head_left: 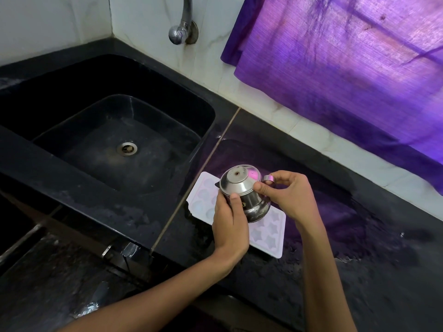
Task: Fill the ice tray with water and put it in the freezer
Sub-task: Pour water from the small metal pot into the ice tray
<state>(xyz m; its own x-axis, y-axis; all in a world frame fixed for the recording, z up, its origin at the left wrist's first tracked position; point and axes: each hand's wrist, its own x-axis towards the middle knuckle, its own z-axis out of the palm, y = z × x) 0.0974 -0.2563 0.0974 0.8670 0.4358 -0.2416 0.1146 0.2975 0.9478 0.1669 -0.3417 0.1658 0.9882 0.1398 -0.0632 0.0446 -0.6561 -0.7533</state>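
A white ice tray (271, 238) with round and star-shaped moulds lies on the black counter just right of the sink. Above its middle I hold a small steel jug (247, 188) with a lid and a handle. My left hand (229, 224) grips the jug's body from the near side, thumb on its front. My right hand (290, 195) pinches the jug's handle and the lid's edge from the right. The jug hides the tray's middle moulds. I cannot tell whether the moulds hold water.
A deep black sink (115, 140) with a metal drain fills the left. A chrome tap (183, 25) juts from the tiled wall above it. A purple curtain (347, 56) hangs at the upper right. The black counter (359, 248) is wet around the tray.
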